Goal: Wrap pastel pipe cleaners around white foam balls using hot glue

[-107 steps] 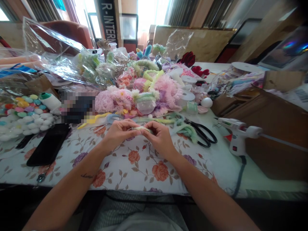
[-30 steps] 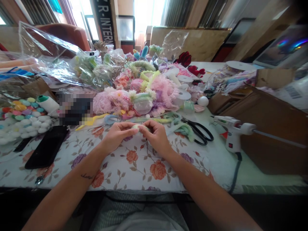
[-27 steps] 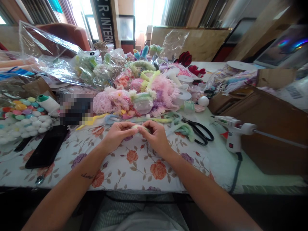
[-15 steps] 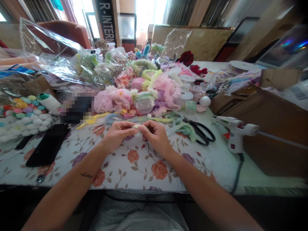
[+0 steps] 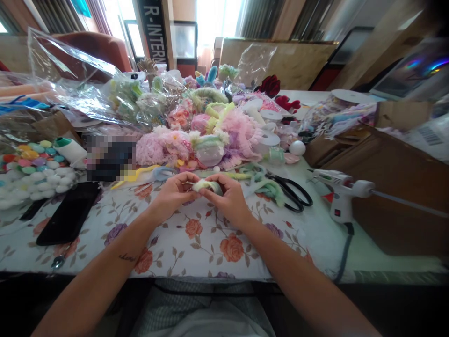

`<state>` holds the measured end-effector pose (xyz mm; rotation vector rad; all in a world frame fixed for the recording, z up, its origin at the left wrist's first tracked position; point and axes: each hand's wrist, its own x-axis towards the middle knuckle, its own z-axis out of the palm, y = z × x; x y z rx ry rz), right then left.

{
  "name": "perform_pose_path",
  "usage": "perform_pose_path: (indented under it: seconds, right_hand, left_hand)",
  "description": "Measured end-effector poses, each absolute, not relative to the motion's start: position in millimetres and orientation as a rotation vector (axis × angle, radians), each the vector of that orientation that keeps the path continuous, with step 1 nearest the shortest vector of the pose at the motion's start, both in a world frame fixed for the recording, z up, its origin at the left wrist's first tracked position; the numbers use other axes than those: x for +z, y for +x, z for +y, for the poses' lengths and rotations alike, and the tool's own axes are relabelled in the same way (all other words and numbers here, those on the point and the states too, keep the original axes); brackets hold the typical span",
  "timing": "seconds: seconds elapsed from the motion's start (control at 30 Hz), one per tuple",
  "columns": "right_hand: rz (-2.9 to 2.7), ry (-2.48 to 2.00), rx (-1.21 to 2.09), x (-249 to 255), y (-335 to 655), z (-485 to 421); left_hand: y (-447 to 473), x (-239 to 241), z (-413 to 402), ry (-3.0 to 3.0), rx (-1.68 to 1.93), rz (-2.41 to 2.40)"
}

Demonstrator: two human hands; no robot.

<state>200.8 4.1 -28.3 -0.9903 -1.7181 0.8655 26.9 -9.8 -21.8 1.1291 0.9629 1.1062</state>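
Note:
Both my hands meet over the floral tablecloth (image 5: pixel 196 243) near the table's middle. My left hand (image 5: pixel 171 194) and my right hand (image 5: pixel 228 199) pinch a small fuzzy pale-green and white piece (image 5: pixel 207 185) between their fingertips; it looks like a coiled pipe cleaner. Just beyond it lie loose green and yellow pipe cleaners (image 5: pixel 245 175). Black scissors (image 5: pixel 293 194) rest to the right of my right hand.
A white glue gun (image 5: pixel 338 187) with its cord lies at the right by a brown cardboard box (image 5: pixel 396 187). A black phone (image 5: pixel 68 213) and pastel pompoms (image 5: pixel 31 171) sit at the left. Pink and green fluffy craft pieces (image 5: pixel 210 135) and plastic bags fill the back.
The fuzzy piece between my fingers has turned and shows more as a rounded coil. My hands have stayed at the same spot.

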Motion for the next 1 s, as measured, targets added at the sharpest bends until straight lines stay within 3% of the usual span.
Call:
perform_pose_path:
  seconds: [0.4,0.7,1.0]
  right_hand:
    - [-2.088,-0.768,0.131,-44,203,2]
    - [-2.094,-0.792,-0.123,-42,203,-2]
    - [-2.094,-0.705,-0.119,-38,199,-8]
  left_hand:
    - [24,-25,-9,2.008,1.147,1.357]
    - [28,-29,-13,1.954,1.221,1.412]
    - [29,-25,-15,1.973,1.32,1.38]
